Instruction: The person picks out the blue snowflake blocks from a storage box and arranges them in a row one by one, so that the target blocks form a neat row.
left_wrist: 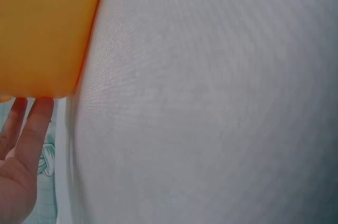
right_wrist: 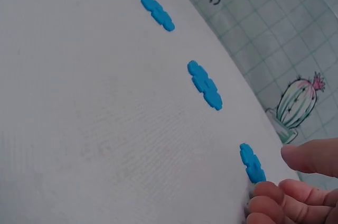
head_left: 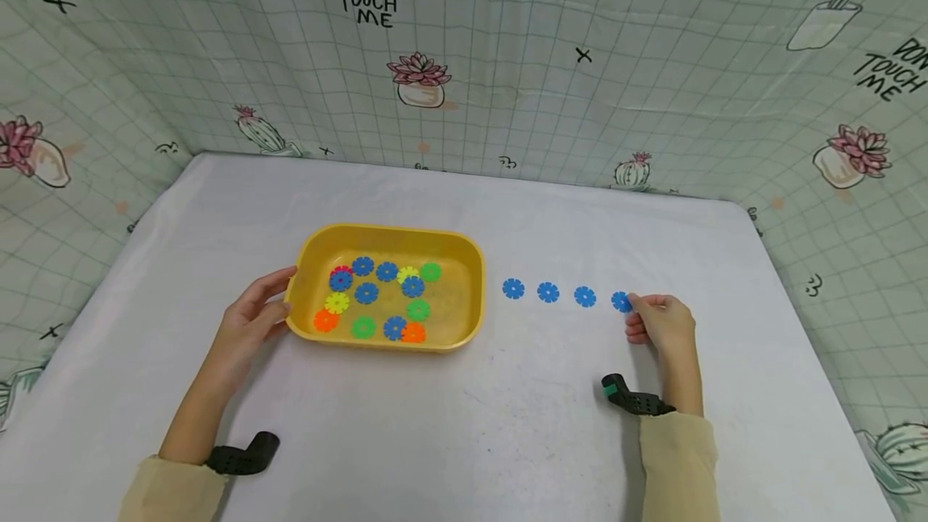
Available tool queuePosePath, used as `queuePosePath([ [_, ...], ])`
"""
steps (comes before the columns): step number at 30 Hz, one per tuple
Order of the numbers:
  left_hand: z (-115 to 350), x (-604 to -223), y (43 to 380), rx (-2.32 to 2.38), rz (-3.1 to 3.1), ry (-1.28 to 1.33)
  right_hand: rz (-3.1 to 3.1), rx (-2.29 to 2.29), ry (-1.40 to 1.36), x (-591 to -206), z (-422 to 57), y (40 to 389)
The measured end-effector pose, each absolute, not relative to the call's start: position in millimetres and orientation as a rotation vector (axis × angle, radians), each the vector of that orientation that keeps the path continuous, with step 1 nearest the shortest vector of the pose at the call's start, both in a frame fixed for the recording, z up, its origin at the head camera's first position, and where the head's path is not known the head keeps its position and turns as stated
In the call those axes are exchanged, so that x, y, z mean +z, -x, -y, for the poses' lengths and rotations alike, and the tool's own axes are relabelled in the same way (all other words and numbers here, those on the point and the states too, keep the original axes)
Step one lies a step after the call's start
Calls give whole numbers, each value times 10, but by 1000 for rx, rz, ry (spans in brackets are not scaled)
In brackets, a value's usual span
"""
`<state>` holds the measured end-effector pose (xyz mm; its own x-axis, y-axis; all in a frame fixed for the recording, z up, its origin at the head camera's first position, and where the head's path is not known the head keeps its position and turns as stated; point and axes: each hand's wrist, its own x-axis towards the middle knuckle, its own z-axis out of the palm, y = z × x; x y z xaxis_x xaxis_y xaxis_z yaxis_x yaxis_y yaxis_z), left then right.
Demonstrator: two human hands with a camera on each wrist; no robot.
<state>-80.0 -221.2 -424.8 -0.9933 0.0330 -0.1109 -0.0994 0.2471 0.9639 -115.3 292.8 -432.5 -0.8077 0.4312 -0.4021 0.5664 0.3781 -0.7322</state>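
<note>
Blue discs (head_left: pixel 548 292), flower-edged: ten in all. Four lie flat on the white table (head_left: pixel 449 433) in a line to the right of the tray, evenly apart; six lie in the tray.

Tray (head_left: pixel 391 345), yellow, rounded corners: one, left of the line. Contents besides the six blue: three green discs (head_left: pixel 363 327); two yellow discs (head_left: pixel 337 303); two orange discs (head_left: pixel 325 320); one pinkish-red disc (head_left: pixel 337 270), mostly hidden beneath a blue one. Visible total in the tray, fourteen; some overlap.

Right hand (head_left: pixel 663 325): one, at the far right end of the line. Thumb and fingers parted, fingers bent; fingertips at the near edge of the fourth blue disc, which lies flat; contact is hard to tell.

Left hand (head_left: pixel 254 308): one, at the tray's left end. Fingers extended, tips touching the outside of the tray; nothing lifted.

Black wrist cameras (head_left: pixel 246 455): two, one per wrist. Beige sleeves (head_left: pixel 679 466): two.
</note>
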Motion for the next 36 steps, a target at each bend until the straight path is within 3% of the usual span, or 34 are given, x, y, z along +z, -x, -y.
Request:
queuePosePath([
  [7,2216,-4254,808,1873,-2385,67,-2516,-1415,-779,-4239,-2877,1076],
  [15,2210,-4250,811,1860,-2391,80,-2731,-1417,-481,-4669,-2965,1224],
  [24,2212,-4266,816,1871,-2382,83,-2748,-1358,-49,-3853,-2116,953],
  [36,2203,-4258,813,1856,-2396,104,-2576,-1505,199,-3765,-1537,896],
])
